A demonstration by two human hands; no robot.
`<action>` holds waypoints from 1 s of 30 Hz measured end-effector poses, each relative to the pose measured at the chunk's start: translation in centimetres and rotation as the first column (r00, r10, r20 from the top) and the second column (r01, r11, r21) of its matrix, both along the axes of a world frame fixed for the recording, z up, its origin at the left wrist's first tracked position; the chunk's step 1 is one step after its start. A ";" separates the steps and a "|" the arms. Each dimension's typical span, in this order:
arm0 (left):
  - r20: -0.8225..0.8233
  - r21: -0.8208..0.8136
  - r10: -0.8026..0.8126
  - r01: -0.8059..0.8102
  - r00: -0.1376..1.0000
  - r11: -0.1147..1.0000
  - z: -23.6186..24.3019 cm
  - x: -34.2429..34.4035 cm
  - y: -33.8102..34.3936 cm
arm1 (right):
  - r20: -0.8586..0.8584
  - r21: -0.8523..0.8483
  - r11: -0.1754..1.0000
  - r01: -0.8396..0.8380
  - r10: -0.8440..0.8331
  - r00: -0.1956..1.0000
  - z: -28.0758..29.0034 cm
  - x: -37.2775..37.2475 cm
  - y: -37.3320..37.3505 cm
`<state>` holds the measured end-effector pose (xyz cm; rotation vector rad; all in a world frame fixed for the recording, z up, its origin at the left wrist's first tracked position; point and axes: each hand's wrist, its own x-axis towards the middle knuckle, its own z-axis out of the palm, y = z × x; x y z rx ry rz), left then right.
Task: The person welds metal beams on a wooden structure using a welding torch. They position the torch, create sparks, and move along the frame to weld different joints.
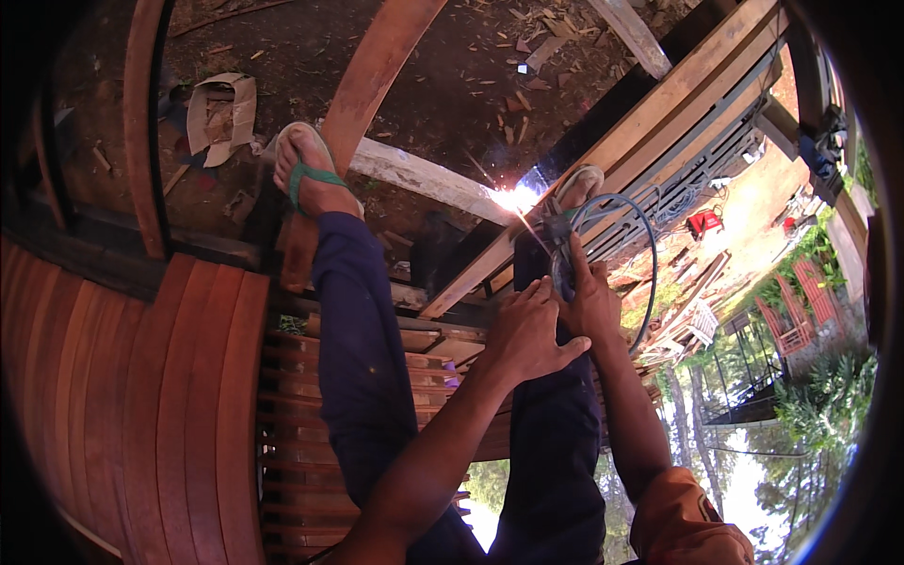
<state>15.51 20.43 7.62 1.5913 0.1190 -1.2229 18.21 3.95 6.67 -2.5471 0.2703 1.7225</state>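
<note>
My right hand [595, 301] is closed around a dark welding electrode holder [562, 229], its index finger stretched along it. From the holder a thin welding rod [535, 232] runs up to a bright arc [517, 198]. The arc burns where a pale, worn beam [428, 176] meets a long dark-edged beam, and its glare hides the joint. A grey cable [652, 259] loops right from the holder. My left hand [527, 337] lies beside my right hand above my right leg, fingers extended and thumb apart, holding nothing visible; its fingertips are partly hard to make out.
My sandalled left foot [315, 174] rests on a reddish curved beam [381, 71]; my right foot [576, 188] is beside the arc. Reddish boards [179, 377] lie at left. Long timbers [673, 94] run to the upper right. Ground with wood scraps shows below; a red object [704, 223] lies further right.
</note>
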 end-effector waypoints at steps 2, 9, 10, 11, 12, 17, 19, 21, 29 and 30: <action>-0.026 -0.015 -0.006 0.005 1.000 1.000 0.0 -0.2 0.0 | 0.011 0.016 1.000 -0.006 0.006 1.000 -0.1 -0.3 -0.5; -0.070 -0.026 -0.041 0.039 0.997 0.999 0.3 1.0 0.4 | -0.025 0.011 1.000 -0.009 0.009 1.000 -0.2 0.3 -0.3; -0.045 -0.012 -0.026 0.026 0.999 1.000 0.3 0.9 0.4 | -0.029 0.019 1.000 -0.005 0.006 1.000 -0.1 0.4 -0.3; -0.057 -0.020 -0.035 0.034 0.998 0.999 0.3 0.8 0.4 | -0.027 0.024 1.000 -0.005 0.005 1.000 -0.1 0.4 -0.2; -0.066 -0.028 -0.045 0.043 0.997 0.999 0.1 0.8 0.4 | -0.022 0.029 1.000 -0.004 0.004 1.000 -0.2 0.4 -0.2; -0.040 -0.011 -0.037 0.037 0.999 0.999 0.2 0.6 0.7 | -0.013 0.030 1.000 -0.009 0.010 1.000 0.0 0.5 0.3; -0.039 0.001 -0.050 0.050 0.998 0.999 0.3 0.6 1.0 | 0.022 0.058 0.998 -0.023 0.022 1.000 -0.3 0.2 0.2; -0.043 -0.003 -0.074 0.074 0.996 0.997 0.4 0.9 1.2 | 0.020 0.049 0.999 -0.016 0.015 1.000 -0.4 0.1 0.4; 0.062 0.037 -0.013 0.011 0.998 0.999 3.1 3.1 5.2 | 0.255 0.047 0.972 0.232 -0.236 0.938 3.6 1.8 2.8; 0.085 0.043 0.054 -0.058 0.995 0.997 3.5 3.2 6.8 | 0.380 0.090 0.972 0.215 -0.233 0.895 4.2 0.8 2.4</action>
